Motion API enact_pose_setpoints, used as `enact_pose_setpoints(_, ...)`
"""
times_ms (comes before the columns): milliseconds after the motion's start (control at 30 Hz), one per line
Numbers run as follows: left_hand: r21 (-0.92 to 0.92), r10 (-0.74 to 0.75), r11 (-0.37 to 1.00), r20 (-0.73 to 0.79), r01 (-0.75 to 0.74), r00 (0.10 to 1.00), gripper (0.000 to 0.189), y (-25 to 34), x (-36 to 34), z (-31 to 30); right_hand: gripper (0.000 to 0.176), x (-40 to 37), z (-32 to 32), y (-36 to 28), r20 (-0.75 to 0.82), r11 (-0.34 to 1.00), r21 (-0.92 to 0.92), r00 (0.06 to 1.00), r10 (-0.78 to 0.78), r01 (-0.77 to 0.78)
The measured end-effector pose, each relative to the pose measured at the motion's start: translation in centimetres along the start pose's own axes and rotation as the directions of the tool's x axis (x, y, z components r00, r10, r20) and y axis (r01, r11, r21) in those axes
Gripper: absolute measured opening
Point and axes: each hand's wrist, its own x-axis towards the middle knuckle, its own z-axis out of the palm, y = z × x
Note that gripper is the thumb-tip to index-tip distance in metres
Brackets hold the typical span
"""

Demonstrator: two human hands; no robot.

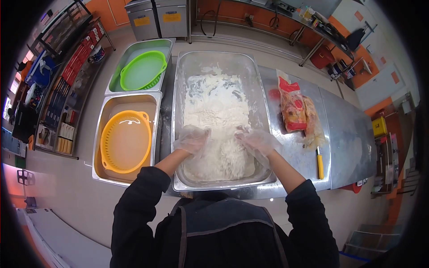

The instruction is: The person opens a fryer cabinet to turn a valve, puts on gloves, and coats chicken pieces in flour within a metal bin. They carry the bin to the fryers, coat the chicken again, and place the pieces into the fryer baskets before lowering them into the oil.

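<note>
A deep metal pan (pixel 263 94) in front of me holds loose white flour (pixel 216 107), heaped toward its near half. My left hand (pixel 192 139), in a clear plastic glove, is in the flour at the pan's left side, fingers curled inward around some of it. Opposite it, my right hand (pixel 259 142), gloved likewise, has its fingers curled into the flour too. Between and below the hands the powder is streaked by motion. Flour partly covers the fingertips, and whether anything else lies under it is hidden.
To the left, metal pans hold a yellow basket (pixel 147 147) and a green basket (pixel 161 73) in cloudy liquid. At right on the steel table (pixel 348 147) lie a red-printed plastic bag (pixel 292 107), a clear bag (pixel 313 123) and a yellow-handled knife (pixel 320 165).
</note>
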Motion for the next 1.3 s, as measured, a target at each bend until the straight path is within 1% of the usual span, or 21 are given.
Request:
enact_pose_setpoints(33, 0.127, -0.169, 0.977, -0.026, 0.171, 0.985, 0.074, 1.4, -1.5, -0.1, 0.069, 0.5, 0.4, -0.8, -0.03, 0.97, -0.154, 0.982, 0.187, -0.189)
enact_pose_setpoints(67, -0.003, -0.171, 0.985, 0.065, 0.172, 0.983, 0.075, 1.8, -1.7, 0.6, 0.07, 0.8, 1.2, -1.6, -0.086, 0.882, -0.297, 0.93, 0.358, -0.367)
enact_pose_setpoints(133, -0.258, -0.138, 0.945, 0.239, 0.2, 0.961, 0.077, 1.8, -2.8, 3.1, 0.071, -2.8, 5.1, -5.1, -0.054, 0.911, 0.017, 0.909, 0.413, -0.413)
enact_pose_setpoints(167, -0.218, -0.093, 0.969, 0.106, 0.115, 0.99, 0.081, 0.3, -0.8, 5.1, 0.072, -3.7, 6.5, -6.4, -0.034, 0.89, 0.172, 0.9, 0.435, -0.423)
enact_pose_setpoints(267, -0.243, 0.01, 0.969, -0.179, -0.054, 0.984, 0.09, -4.3, 7.7, 10.0, 0.076, 1.5, 7.0, -1.8, -0.264, 0.868, -0.022, 0.841, 0.473, -0.496)
enact_pose_setpoints(333, -0.512, -0.033, 0.855, -0.216, -0.085, 0.976, 0.093, -4.9, 8.5, 10.8, 0.066, 4.6, 5.4, 3.8, -0.352, 0.954, -0.052, 0.9, 0.258, -0.294)
enact_pose_setpoints(433, 0.038, 0.145, 0.989, -0.109, -0.142, 0.983, 0.077, -0.8, -0.6, 6.0, 0.055, -0.6, 4.7, -3.3, -0.285, 0.975, -0.08, 0.942, 0.175, -0.206)
enact_pose_setpoints(500, -0.689, 0.662, 0.626, 0.223, -0.365, 0.716, 0.057, -3.2, -0.6, 4.0, 0.045, -4.0, 4.5, -7.2, -0.178, 0.997, 0.035, 0.981, 0.074, -0.068)
enact_pose_setpoints(567, -0.808, 0.844, 0.419, 0.177, -0.415, 0.506, 0.045, -3.5, -2.1, 2.5, 0.035, -5.1, 3.6, -7.0, -0.082, 0.972, 0.126, 0.978, -0.191, 0.201)
enact_pose_setpoints(600, -0.62, 0.812, 0.526, 0.162, -0.582, 0.561, 0.042, -2.3, -5.0, 1.2, 0.031, -5.5, 2.9, -6.5, -0.027, 0.939, 0.111, 0.945, -0.326, 0.327)
enact_pose_setpoints(633, -0.386, 0.785, 0.602, 0.124, -0.699, 0.607, 0.04, -1.5, -6.6, 0.5, 0.028, -5.3, 0.8, -5.5, 0.082, 0.89, -0.061, 0.891, -0.447, 0.452)
enact_pose_setpoints(700, -0.617, 0.749, 0.548, 0.059, -0.565, 0.66, 0.036, -1.6, -6.6, 0.8, 0.027, -5.9, 1.3, -7.5, 0.152, 0.698, -0.596, 0.91, -0.387, 0.396)
enact_pose_setpoints(767, -0.21, 0.651, 0.755, 0.123, -0.621, 0.749, 0.037, -0.4, -8.0, 0.5, 0.032, -7.4, 4.8, -10.0, -0.144, 0.153, -0.982, 0.967, -0.208, -0.113)
enact_pose_setpoints(800, 0.374, 0.541, 0.746, 0.143, -0.552, 0.829, 0.041, 3.2, -11.9, -0.1, 0.034, -7.6, 5.8, -9.3, -0.264, 0.372, -0.919, 0.904, -0.337, -0.13)
enact_pose_setpoints(833, 0.83, 0.438, 0.468, 0.079, -0.302, 0.895, 0.046, 5.5, -13.9, -0.6, 0.036, -7.7, 6.6, -8.1, -0.401, 0.571, -0.815, 0.81, -0.428, -0.102)
enact_pose_setpoints(900, 0.586, 0.543, 0.767, -0.378, -0.26, 0.75, 0.046, 2.6, -9.7, 3.1, 0.039, -7.0, 7.5, -6.6, -0.617, 0.752, -0.637, 0.698, -0.365, -0.17)
enact_pose_setpoints(967, 0.487, 0.446, 0.844, -0.406, -0.225, 0.797, 0.047, 2.0, -9.2, 4.4, 0.041, -6.4, 8.4, -4.7, -0.75, 0.73, -0.511, 0.65, -0.121, -0.454)
enact_pose_setpoints(1000, 0.567, 0.359, 0.803, -0.215, -0.183, 0.908, 0.046, 3.5, -10.6, 3.2, 0.042, -6.3, 8.3, -4.0, -0.741, 0.831, -0.464, 0.649, -0.175, -0.306)
enact_pose_setpoints(1133, 0.202, 0.5, 0.865, -0.269, -0.459, 0.823, 0.042, 3.3, -10.4, 2.6, 0.043, -5.8, 8.5, -4.9, -0.565, 0.761, -0.615, 0.559, -0.607, 0.205)
enact_pose_setpoints(1267, -0.083, 0.517, 0.765, -0.513, -0.639, 0.685, 0.038, 0.8, -8.1, 3.6, 0.032, -5.5, 8.1, -3.7, -0.497, 0.668, -0.744, 0.681, -0.538, -0.015)
enact_pose_setpoints(1300, -0.148, 0.501, 0.727, -0.554, -0.67, 0.665, 0.038, 0.2, -7.6, 3.7, 0.03, -5.2, 8.0, -4.0, -0.616, 0.885, -0.449, 0.675, -0.407, 0.123)
